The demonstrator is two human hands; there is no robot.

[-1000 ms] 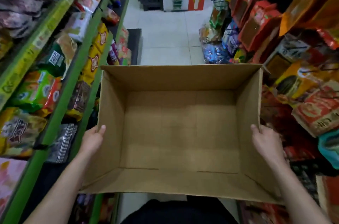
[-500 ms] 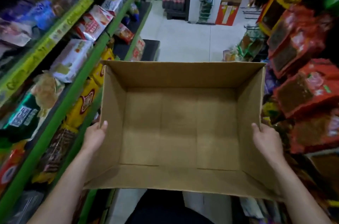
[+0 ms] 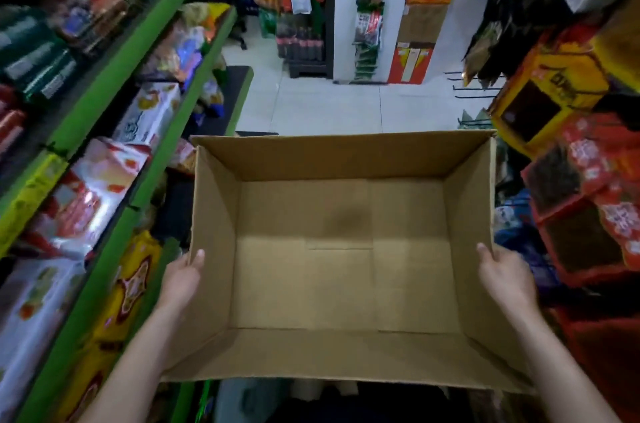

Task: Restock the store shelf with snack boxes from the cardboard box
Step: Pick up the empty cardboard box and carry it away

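An open brown cardboard box [image 3: 343, 159] fills the middle of the view, held out in front of me at about waist height. Its inside is bare cardboard with nothing in it. My left hand [image 3: 181, 279] grips the box's left wall, thumb over the rim and fingers hidden outside. On the opposite wall my right hand [image 3: 504, 275] holds the same way. Green store shelves [image 3: 104, 76] packed with snack bags run along my left.
Red and yellow snack packs [image 3: 588, 187] hang on racks at my right. A white tiled aisle floor [image 3: 329, 104] runs ahead to a white pillar [image 3: 344, 7] and a dark bottle rack [image 3: 304, 42]. The aisle is narrow between the two displays.
The view has advanced down the aisle and tilted up, so the far pillar and racks look nearer. The empty box stays held the same way in both hands.
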